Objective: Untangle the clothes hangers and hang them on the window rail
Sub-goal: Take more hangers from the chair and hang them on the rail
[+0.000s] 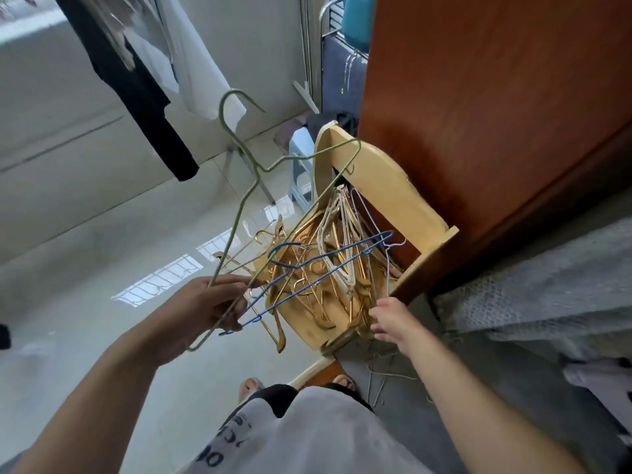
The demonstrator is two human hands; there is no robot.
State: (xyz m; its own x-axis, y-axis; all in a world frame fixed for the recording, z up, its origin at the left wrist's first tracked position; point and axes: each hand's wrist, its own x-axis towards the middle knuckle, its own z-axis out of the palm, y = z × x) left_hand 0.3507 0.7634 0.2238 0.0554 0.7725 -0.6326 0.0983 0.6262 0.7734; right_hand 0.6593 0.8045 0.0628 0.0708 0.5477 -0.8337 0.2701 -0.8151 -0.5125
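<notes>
The left hand (208,304), at centre left of the frame, is gripping a thin green wire hanger (239,213) and a blue wire hanger (318,268). The right hand (390,319), lower centre right, is pinching pale wire at the tangled gold hangers (318,302) piled on a cream plastic chair (393,186).

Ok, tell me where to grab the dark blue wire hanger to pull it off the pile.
Probably grip the blue hanger near its far corner, top right, coming from above with the right hand. That end lies atop the gold hangers, while the left hand holds the near end with the green hanger.
</notes>
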